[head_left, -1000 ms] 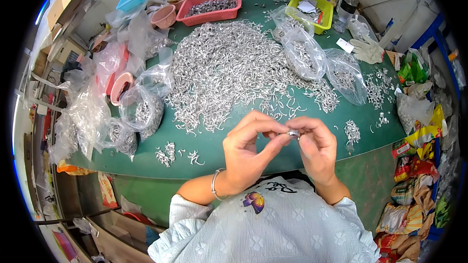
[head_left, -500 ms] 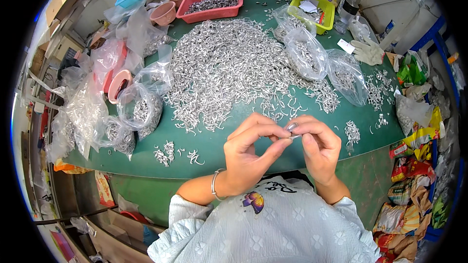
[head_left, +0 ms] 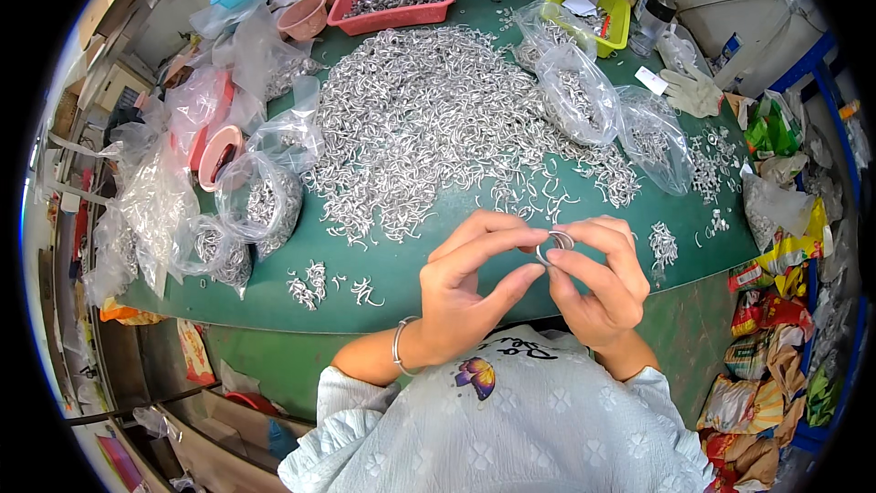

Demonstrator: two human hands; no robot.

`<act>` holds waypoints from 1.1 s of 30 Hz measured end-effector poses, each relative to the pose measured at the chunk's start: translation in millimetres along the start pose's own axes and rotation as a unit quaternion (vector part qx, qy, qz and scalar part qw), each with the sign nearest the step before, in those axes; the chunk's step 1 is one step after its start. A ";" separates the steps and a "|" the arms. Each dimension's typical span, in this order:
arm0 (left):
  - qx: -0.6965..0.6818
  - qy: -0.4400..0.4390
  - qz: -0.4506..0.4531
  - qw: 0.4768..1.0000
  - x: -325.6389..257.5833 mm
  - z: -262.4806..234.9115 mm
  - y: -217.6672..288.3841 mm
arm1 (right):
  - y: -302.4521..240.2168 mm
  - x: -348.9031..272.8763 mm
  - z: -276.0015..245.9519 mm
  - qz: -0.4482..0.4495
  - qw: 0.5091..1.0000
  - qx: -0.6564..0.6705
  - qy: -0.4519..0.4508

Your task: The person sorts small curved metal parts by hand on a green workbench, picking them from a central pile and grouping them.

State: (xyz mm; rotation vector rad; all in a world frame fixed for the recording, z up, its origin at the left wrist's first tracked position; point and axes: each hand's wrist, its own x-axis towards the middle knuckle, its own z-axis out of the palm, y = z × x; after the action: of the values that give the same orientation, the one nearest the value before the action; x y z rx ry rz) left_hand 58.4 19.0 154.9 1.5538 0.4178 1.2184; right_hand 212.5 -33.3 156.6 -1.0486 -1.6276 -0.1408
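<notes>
In front of my chest, over the table's near edge, I hold small curved silvery metal pieces (head_left: 558,239) that together look like a ring. My right hand (head_left: 604,285) pinches them between thumb and fingers. The index finger and thumb of my left hand (head_left: 476,272) close on their left side; the exact contact is partly hidden. Beyond my fingers spreads a big heap of similar curved metal pieces (head_left: 429,119) on the green table (head_left: 411,288). Little clusters of the pieces (head_left: 310,285) lie to the left, and another small pile (head_left: 663,246) sits right of my hands.
Clear plastic bags of metal parts (head_left: 265,205) crowd the left side; more bags (head_left: 577,96) lie at the right. A red tray (head_left: 392,14) and a yellow-green tray (head_left: 617,23) stand at the back. A glove (head_left: 691,94) rests at the right edge.
The metal pieces have turned between my fingers and now show a round outline. My right hand has shifted slightly right, with its fingers more curled. At the far edge, another person's hand has left view.
</notes>
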 end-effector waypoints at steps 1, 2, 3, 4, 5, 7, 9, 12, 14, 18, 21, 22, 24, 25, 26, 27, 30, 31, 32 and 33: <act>0.002 -0.002 0.003 1.000 -0.3 -0.8 -0.9 | -0.3 0.1 0.2 -0.003 1.000 -0.005 -0.002; -0.001 -0.001 0.005 1.000 -0.4 -1.3 -1.7 | -0.6 0.1 0.4 -0.005 1.000 -0.009 -0.005; -0.003 0.000 0.006 1.000 -0.5 -1.8 -2.4 | -0.9 0.1 0.5 -0.008 1.000 -0.013 -0.007; -0.005 0.001 0.008 1.000 -0.4 -2.4 -3.0 | -1.2 0.4 0.6 -0.008 1.000 -0.016 -0.008; -0.007 0.001 0.007 1.000 -0.3 -2.9 -3.5 | -1.6 0.8 0.7 -0.007 1.000 -0.019 -0.010; -0.011 0.001 0.007 1.000 -0.1 -3.8 -4.2 | -1.4 1.1 1.8 0.003 1.000 -0.008 -0.013; -0.008 0.010 0.008 1.000 0.1 -4.7 -5.4 | -0.7 1.3 3.5 0.022 0.999 0.020 -0.016; -0.010 0.021 0.003 1.000 0.9 -5.8 -9.3 | 0.4 -2.1 2.9 0.140 0.976 0.161 -0.035; -0.007 0.022 -0.002 1.000 0.6 -7.6 -11.8 | 3.0 -2.3 3.3 0.203 0.946 0.250 -0.039; -0.010 0.029 -0.012 0.999 1.7 -9.3 -16.6 | 8.2 -2.0 7.1 0.276 0.899 0.337 -0.047; -0.014 0.035 -0.021 0.999 3.8 -10.7 -20.2 | 9.6 -1.9 9.4 0.313 0.874 0.368 -0.050; -0.012 0.036 -0.024 0.999 5.0 -11.5 -21.2 | 10.9 -1.6 10.4 0.323 0.865 0.380 -0.052; -0.019 0.037 -0.034 0.999 7.0 -12.5 -23.7 | 13.7 -2.2 12.8 0.337 0.854 0.394 -0.051; -0.021 0.038 -0.039 0.998 8.8 -13.1 -25.0 | 15.7 -2.5 14.4 0.343 0.847 0.402 -0.050; -0.025 0.038 -0.051 0.998 10.4 -13.8 -26.1 | 17.4 -2.8 15.8 0.358 0.837 0.412 -0.045; -0.029 0.038 -0.063 0.997 11.8 -14.4 -27.1 | 18.9 -3.4 17.2 0.373 0.825 0.422 -0.040; -0.081 0.065 -0.122 0.987 18.5 -12.8 -32.8 | 27.6 -5.6 23.1 0.400 0.811 0.427 -0.021; -0.103 0.079 -0.138 0.982 24.0 -12.5 -35.9 | 33.6 -4.7 26.0 0.399 0.812 0.426 -0.016; -0.110 0.089 -0.175 0.974 30.7 -15.3 -42.9 | 39.5 -5.6 29.5 0.404 0.812 0.420 -0.002; -0.117 0.099 -0.212 0.965 39.2 -21.1 -55.2 | 45.6 -9.1 33.6 0.409 0.813 0.414 0.012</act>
State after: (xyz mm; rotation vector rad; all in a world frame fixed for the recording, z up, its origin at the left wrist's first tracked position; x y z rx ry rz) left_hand 74.2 80.6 123.6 1.0731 0.6737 1.0436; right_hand 218.9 8.6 117.9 -0.9239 -0.8955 1.0417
